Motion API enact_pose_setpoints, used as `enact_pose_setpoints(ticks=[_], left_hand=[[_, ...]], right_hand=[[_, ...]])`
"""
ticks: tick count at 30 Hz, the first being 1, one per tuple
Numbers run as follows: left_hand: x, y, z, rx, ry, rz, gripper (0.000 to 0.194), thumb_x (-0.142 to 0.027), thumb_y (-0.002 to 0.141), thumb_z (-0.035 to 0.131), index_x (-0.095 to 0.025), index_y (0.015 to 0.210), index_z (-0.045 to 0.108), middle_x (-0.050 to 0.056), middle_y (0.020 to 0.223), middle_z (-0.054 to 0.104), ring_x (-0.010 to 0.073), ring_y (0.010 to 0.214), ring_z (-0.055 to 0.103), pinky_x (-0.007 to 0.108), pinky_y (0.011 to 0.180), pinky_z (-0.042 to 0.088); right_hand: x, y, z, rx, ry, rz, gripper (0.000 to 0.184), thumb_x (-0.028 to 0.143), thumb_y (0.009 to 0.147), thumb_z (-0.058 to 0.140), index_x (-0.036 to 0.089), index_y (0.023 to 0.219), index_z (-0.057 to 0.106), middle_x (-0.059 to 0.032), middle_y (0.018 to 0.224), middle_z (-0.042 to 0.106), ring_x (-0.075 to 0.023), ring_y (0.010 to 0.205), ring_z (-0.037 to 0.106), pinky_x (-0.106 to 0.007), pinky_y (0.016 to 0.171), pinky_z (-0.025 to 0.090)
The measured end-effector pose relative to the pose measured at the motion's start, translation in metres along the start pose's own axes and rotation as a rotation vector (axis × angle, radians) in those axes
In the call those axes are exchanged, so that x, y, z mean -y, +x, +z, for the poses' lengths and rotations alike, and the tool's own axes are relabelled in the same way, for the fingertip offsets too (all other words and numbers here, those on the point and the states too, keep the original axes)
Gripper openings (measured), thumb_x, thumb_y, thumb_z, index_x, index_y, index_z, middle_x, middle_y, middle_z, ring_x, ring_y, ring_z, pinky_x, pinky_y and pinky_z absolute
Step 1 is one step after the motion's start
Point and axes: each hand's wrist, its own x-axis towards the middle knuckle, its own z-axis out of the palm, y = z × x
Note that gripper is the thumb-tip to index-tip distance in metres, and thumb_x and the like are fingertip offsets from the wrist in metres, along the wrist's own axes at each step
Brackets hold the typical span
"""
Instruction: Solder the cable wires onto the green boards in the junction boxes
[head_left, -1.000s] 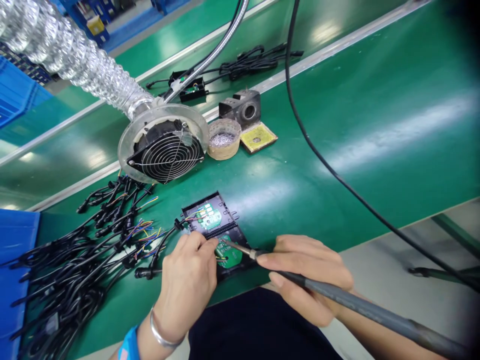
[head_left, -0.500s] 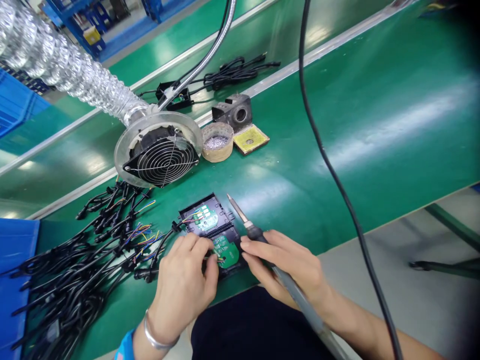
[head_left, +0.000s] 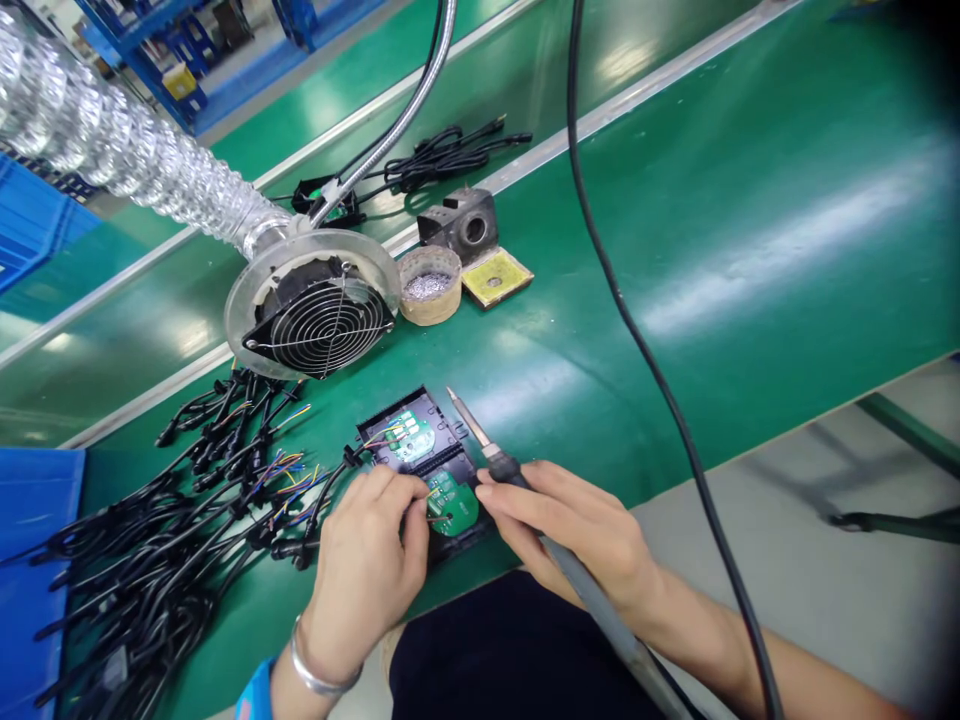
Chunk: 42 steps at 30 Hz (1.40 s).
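My right hand (head_left: 577, 530) grips a soldering iron (head_left: 504, 466), its bare metal tip pointing up and left, above the bench and apart from the boards. My left hand (head_left: 375, 540) is closed in a pinch at the left edge of the nearer green circuit board (head_left: 459, 506). Thin wires (head_left: 438, 518) show between its fingertips and that board; their far ends are hidden by the hand. This board lies in a black plastic case (head_left: 480, 545). Just beyond is a second black case (head_left: 439, 408) holding a green board (head_left: 414, 440) with coloured wires attached.
Black cables (head_left: 187, 560) with stripped coloured ends heap at the left, beside a blue bin (head_left: 37, 500). A fume extractor fan (head_left: 330, 325) hangs over the bench. Behind stand a tub of solder bits (head_left: 431, 305), an iron holder (head_left: 461, 222) and a yellow sponge (head_left: 496, 280). A black cord (head_left: 637, 345) hangs at right.
The view has shifted slightly. My left hand has drawn back a little from the nearer board, showing more of its wires. The soldering iron stays in nearly the same pose.
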Motion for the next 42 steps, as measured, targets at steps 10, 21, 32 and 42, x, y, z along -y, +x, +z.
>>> enact_pose_setpoints(ticks=[10,21,32,42], left_hand=[[-0.001,0.004,0.001,-0.082,0.289,0.133,0.020,-0.011,0.092,0.050,-0.022,0.100,0.065,0.001,0.086,0.061,0.0196,0.077,0.052,0.032,0.063,0.041],[0.004,0.001,0.009,-0.181,0.153,0.179,0.023,-0.004,0.089,0.051,-0.020,0.100,0.064,0.003,0.087,0.060,0.0190,0.079,0.051,0.032,0.071,0.045],[-0.004,0.004,0.005,-0.106,0.318,0.137,0.024,-0.006,0.087,0.053,-0.022,0.097,0.068,0.002,0.079,0.058,0.0211,0.077,0.051,0.034,0.064,0.043],[-0.007,0.010,-0.001,-0.036,0.270,0.116,0.025,-0.007,0.088,0.052,-0.022,0.097,0.070,0.002,0.080,0.060,0.0205,0.077,0.052,0.034,0.066,0.045]], right_hand=[[-0.007,0.004,-0.001,-0.004,0.041,0.000,0.042,-0.004,0.082,0.058,0.018,0.118,0.062,-0.0056,0.091,0.070,-0.0155,0.077,0.065,-0.028,0.071,0.057],[-0.009,-0.004,0.003,0.054,0.101,0.000,0.054,-0.001,0.086,0.058,0.016,0.136,0.053,-0.0069,0.108,0.069,-0.0136,0.094,0.064,-0.026,0.083,0.056],[-0.004,0.007,-0.011,-0.126,0.183,0.089,0.051,0.005,0.084,0.059,0.023,0.131,0.058,-0.0039,0.086,0.069,-0.0147,0.068,0.062,-0.028,0.059,0.055],[-0.001,0.018,-0.023,-0.022,0.351,0.166,0.024,0.010,0.076,0.055,0.016,0.094,0.070,-0.0015,0.061,0.061,-0.0117,0.049,0.050,-0.025,0.044,0.042]])
